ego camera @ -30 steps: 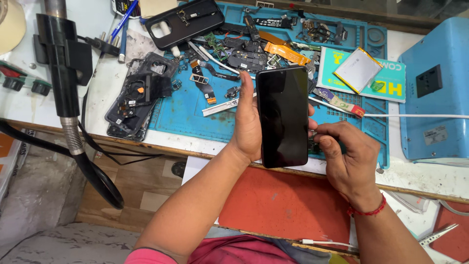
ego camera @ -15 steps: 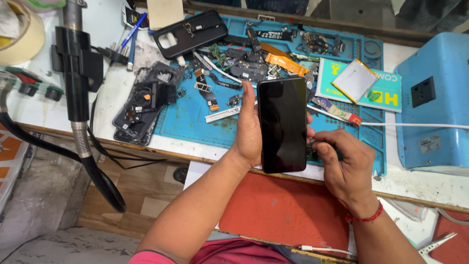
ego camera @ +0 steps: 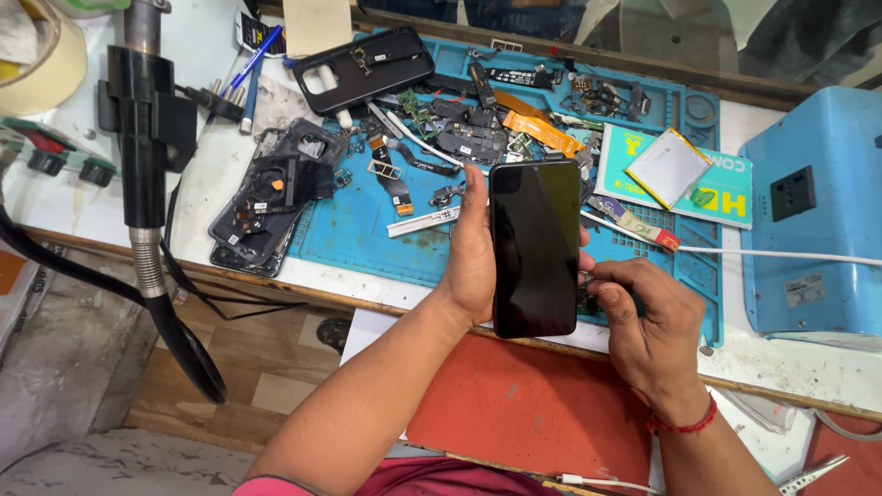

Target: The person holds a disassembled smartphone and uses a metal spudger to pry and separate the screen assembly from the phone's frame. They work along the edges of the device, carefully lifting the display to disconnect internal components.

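left hand (ego camera: pixel 470 262) clasps smartphone (ego camera: pixel 536 248) along its edge | right hand (ego camera: pixel 643 321) pinched closed at its lower side, contents hidden | hold screen steady above blue repair mat (ego camera: pixel 367 230)

A dark, blank phone screen (ego camera: pixel 535 248) stands upright over the blue mat (ego camera: pixel 367 230). Right of the phone lies a teal and white packet (ego camera: pixel 726 197) with yellow lettering, a silver pouch (ego camera: pixel 668 167) on it. Farther right, a small white label (ego camera: pixel 805 290) sits on the blue box (ego camera: pixel 818 239).
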